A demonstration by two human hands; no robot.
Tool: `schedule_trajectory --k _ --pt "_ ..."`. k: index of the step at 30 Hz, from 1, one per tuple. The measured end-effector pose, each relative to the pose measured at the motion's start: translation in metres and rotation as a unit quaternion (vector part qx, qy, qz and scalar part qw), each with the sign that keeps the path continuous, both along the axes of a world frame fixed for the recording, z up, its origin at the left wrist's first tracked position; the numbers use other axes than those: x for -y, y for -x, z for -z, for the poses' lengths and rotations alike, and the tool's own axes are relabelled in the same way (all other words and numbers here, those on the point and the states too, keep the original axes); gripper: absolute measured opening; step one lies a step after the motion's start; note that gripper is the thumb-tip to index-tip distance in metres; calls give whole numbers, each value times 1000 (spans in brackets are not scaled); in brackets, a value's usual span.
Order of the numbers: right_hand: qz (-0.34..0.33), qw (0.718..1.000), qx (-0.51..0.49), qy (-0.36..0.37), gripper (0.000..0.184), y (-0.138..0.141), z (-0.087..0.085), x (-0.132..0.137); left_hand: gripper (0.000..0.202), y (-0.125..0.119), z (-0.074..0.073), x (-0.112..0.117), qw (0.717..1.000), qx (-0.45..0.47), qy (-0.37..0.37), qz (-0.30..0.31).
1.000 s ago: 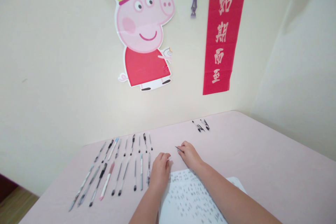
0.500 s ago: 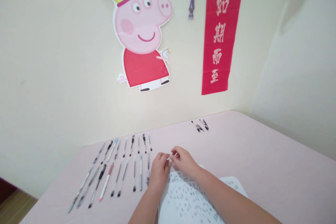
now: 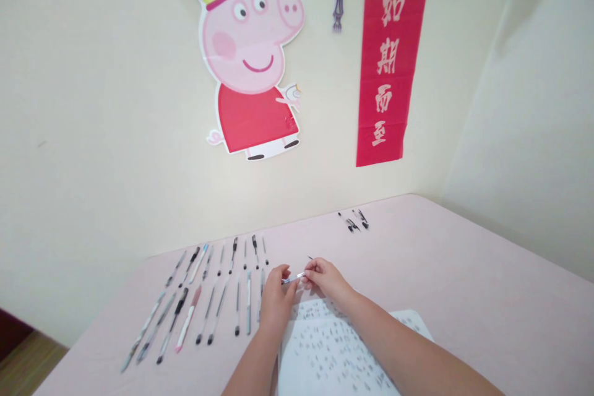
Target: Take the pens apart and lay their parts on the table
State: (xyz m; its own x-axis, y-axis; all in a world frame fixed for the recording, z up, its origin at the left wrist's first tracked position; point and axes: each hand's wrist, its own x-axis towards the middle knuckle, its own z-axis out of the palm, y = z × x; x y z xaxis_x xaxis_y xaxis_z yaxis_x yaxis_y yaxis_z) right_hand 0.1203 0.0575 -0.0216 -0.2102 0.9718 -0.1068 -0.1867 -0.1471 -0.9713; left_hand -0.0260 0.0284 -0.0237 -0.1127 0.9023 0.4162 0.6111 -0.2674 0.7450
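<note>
Red banner (image 3: 392, 55) — "如期而至"

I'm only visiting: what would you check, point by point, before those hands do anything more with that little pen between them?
1. Both hands on the pen: left hand and right hand each pinch an end of the pen. Ok.
2. Pen lifted off the pink table: cannot tell.
3. Pen whole or pulled apart: too small to see, cannot tell.
4. Rows of pens left of the hands lie apart from them. Ok.
5. Scribbled paper lies flat under the wrists. Ok.
6. Small dark parts near the wall, out of the way. Ok.
</note>
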Motion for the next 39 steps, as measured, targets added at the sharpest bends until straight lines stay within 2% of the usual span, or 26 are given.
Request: schedule_trajectory --k 3,7,11,18,24,28,32,39 --pt "-1 996 -73 42 20 -1 0 -1 29 0 1 -2 999 53 0 -4" --pt "0 985 -140 100 14 -1 -1 -2 28 0 2 -2 996 91 -8 3" --pt "-18 979 -158 126 11 -1 -2 -2 29 0 0 -2 994 105 -9 6" --pt "-26 974 -166 152 16 -2 -3 0 32 -2 -3 -1 989 144 -27 15" --pt "-24 973 -168 156 19 -1 -1 -1 32 -1 -3 -1 990 134 -30 15" --pt "12 978 -153 144 14 -1 1 -3 31 0 -1 -2 993 118 -26 8" --pt "30 981 -147 121 10 -1 0 -4 26 1 0 -1 997 69 -23 19" --pt "21 985 -150 88 12 -3 -3 -3 18 1 -4 -1 998 -9 -41 37"
